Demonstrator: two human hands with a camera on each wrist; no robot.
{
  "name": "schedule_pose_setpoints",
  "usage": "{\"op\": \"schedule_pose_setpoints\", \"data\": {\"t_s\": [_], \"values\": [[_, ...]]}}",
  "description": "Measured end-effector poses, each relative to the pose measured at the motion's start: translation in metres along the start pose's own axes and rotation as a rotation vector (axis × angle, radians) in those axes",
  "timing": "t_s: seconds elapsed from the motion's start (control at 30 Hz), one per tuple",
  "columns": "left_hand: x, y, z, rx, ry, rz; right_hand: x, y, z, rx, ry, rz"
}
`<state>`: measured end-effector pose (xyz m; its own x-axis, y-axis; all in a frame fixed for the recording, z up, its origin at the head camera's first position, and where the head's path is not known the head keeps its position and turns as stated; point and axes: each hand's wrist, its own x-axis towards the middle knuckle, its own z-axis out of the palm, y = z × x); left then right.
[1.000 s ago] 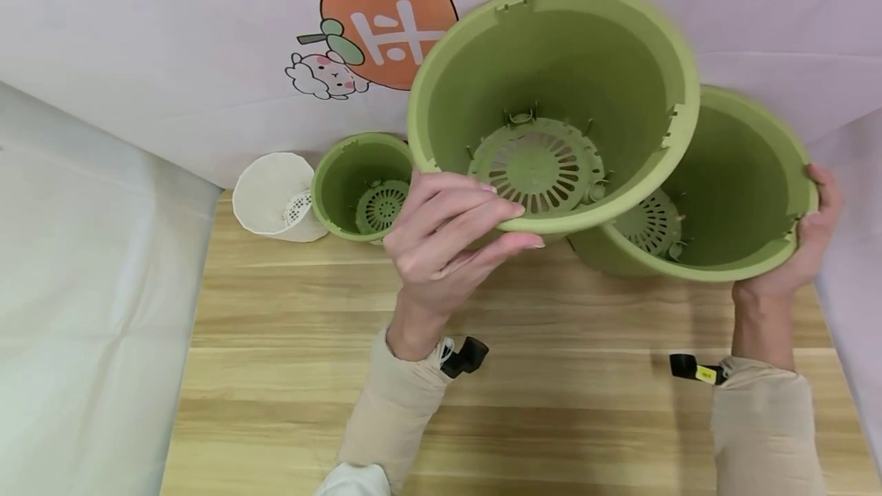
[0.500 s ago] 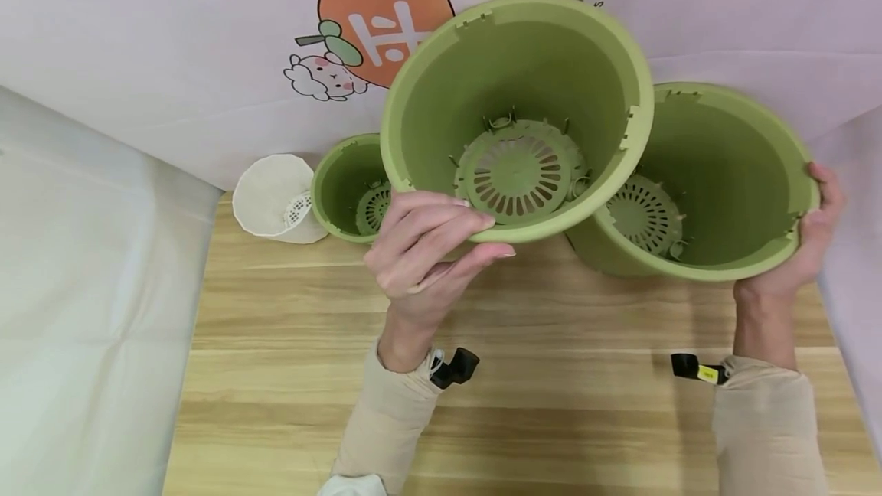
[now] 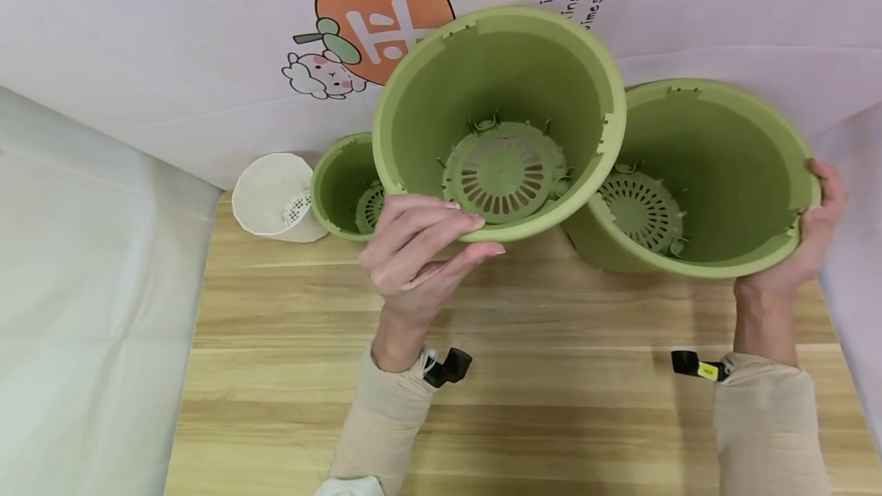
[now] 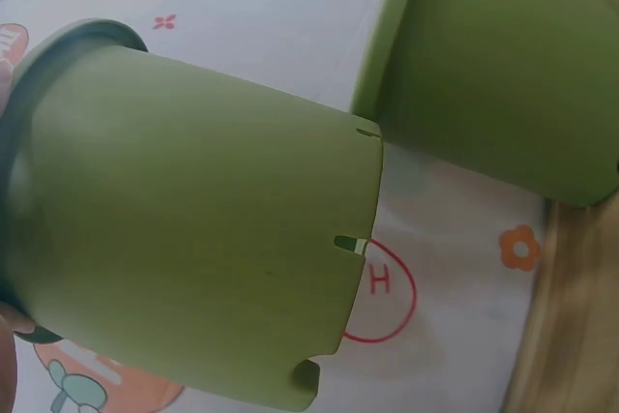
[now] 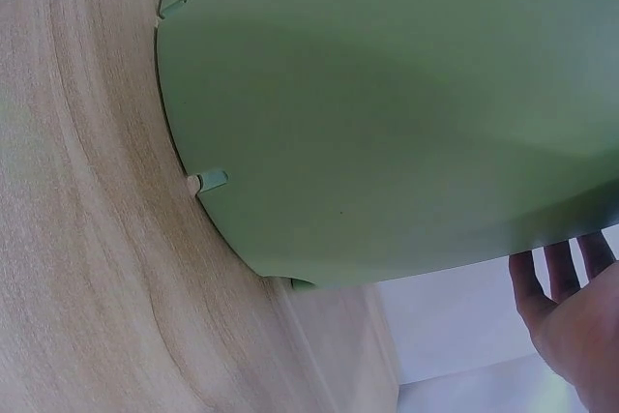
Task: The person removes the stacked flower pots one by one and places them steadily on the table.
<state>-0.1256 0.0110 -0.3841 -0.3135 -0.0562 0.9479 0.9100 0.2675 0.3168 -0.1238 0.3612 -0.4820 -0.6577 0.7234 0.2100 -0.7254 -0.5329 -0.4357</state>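
My left hand pinches the near rim of a large green plastic flowerpot, fingers inside and thumb outside. This pot is held up off the table, its mouth tilted toward me and its slotted base visible. On the right, my right hand grips the rim of a second large green flowerpot, partly overlapped by the first. The right wrist view shows this pot's notched bottom edge close to the wood; contact is unclear. In the left wrist view, the lifted pot hangs apart from the other pot's base.
A white pot with a perforated base and a smaller green pot stand side by side at the back left of the wooden table. The lifted pot hides part of the smaller one. A printed cloth hangs behind.
The left hand has carried its pot leftward and slightly toward me, uncovering more of the right pot. The right hand keeps its grip, and its pot has barely moved.
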Motion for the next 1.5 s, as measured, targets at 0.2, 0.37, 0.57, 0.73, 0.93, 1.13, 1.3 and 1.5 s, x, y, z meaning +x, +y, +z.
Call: {"op": "schedule_pose_setpoints", "data": {"t_s": [0.2, 0.37, 0.57, 0.73, 0.93, 1.13, 1.3, 1.5], "values": [[-0.009, -0.005, -0.001, 0.005, -0.032, -0.033, 0.001, 0.000, 0.002, 0.055, -0.018, 0.003], [-0.017, -0.010, -0.001, -0.001, -0.050, -0.057, 0.002, -0.001, 0.006, 0.111, -0.015, 0.010], [-0.030, -0.015, -0.001, 0.007, -0.080, -0.086, 0.002, 0.002, 0.004, 0.090, -0.020, 0.022], [-0.041, -0.020, -0.001, 0.021, -0.093, -0.103, 0.002, 0.003, 0.005, 0.091, -0.018, 0.021], [-0.052, -0.024, 0.001, 0.044, -0.112, -0.119, 0.002, 0.003, 0.006, 0.137, 0.006, 0.033], [-0.060, -0.027, 0.003, 0.057, -0.131, -0.132, 0.001, 0.002, 0.006, 0.133, 0.027, 0.032], [-0.065, -0.029, 0.005, 0.045, -0.159, -0.162, -0.001, 0.000, 0.007, 0.218, 0.047, 0.045], [-0.073, -0.032, 0.007, 0.040, -0.175, -0.180, -0.001, 0.000, 0.005, 0.204, 0.051, 0.040]]}}
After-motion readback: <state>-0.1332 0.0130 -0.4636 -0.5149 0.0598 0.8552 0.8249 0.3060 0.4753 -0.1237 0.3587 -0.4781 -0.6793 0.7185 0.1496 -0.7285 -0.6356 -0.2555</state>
